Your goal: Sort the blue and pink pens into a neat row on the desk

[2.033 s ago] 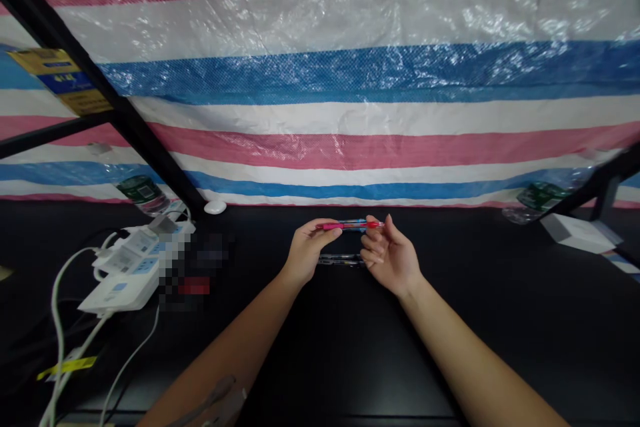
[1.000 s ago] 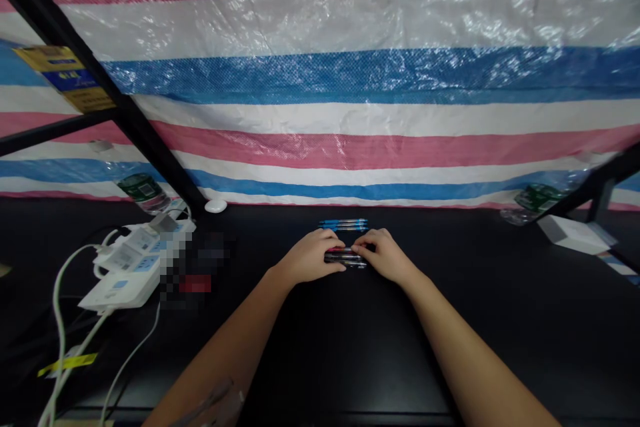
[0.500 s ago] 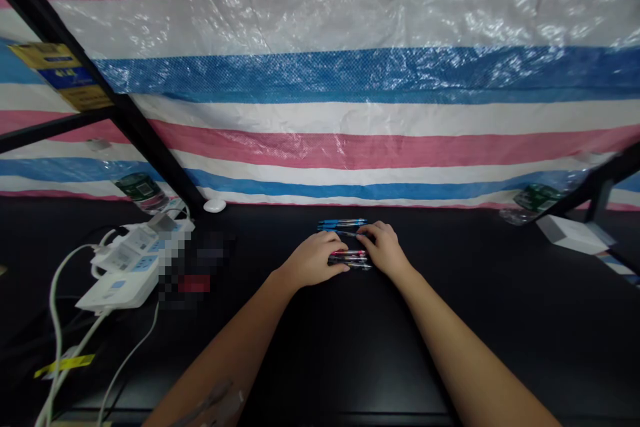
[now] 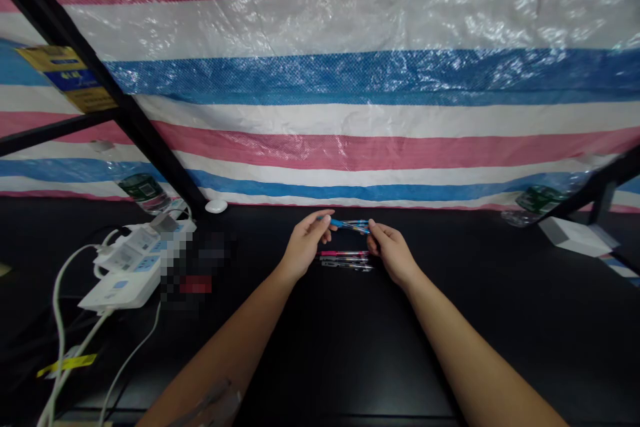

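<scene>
Head view: left hand and right hand grasp a blue pen near its ends; I would steer both together.

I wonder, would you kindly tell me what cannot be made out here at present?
Head view, part of the held blue pen's left end: covered by the left hand.
Head view, things beside the power strip: hidden by a pixelated patch.
Head view, fine print on the left bottle's green label: too small.
Head view, upper arms: cut off by the bottom edge.
</scene>
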Available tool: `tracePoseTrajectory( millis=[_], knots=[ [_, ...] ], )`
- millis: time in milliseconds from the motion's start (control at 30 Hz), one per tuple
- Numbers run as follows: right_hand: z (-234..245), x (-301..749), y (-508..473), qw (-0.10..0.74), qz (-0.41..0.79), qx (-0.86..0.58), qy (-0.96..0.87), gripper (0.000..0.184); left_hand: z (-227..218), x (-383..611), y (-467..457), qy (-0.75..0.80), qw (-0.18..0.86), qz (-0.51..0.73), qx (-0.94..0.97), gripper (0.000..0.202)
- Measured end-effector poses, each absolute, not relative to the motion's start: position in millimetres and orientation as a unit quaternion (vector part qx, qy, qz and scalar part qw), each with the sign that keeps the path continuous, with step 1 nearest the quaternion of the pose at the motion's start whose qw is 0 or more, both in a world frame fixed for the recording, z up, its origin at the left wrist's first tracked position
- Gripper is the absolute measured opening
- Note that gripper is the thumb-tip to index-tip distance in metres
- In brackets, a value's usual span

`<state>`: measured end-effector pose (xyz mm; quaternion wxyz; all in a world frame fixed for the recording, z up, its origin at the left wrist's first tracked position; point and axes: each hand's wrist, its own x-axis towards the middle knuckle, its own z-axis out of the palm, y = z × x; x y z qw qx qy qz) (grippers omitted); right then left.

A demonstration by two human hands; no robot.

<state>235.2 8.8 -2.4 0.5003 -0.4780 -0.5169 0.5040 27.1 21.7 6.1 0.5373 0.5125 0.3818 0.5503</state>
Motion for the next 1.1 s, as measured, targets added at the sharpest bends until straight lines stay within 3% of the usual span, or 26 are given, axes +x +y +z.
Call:
tracePoseTrajectory(
  millis=[167, 400, 500, 700, 933, 1100],
  knots=[
    [3, 229, 3, 0.514, 0.524, -0.461, -0.499, 0.05, 6, 27, 21, 0.35, 0.571, 0.592, 0.449, 0.03],
    [-2, 228, 1, 0.559, 0.383, -0.459, -0.574, 0.028, -2, 31, 23, 0.355, 0.596, 0.618, 0.369, 0.032],
    [0, 225, -2, 0.562, 0.331, -0.441, -0.616, 0.027, -4, 32, 24, 0.369, 0.594, 0.628, 0.342, 0.033],
    [3, 221, -6, 0.514, 0.483, -0.446, -0.551, 0.044, -2, 34, 23, 0.353, 0.606, 0.624, 0.345, 0.034],
    [6, 223, -3, 0.534, 0.438, -0.456, -0.561, 0.039, 0, 34, 23, 0.333, 0.619, 0.618, 0.351, 0.03],
    [6, 219, -4, 0.491, 0.532, -0.454, -0.519, 0.046, 1, 35, 21, 0.322, 0.636, 0.6, 0.362, 0.031]
  ],
)
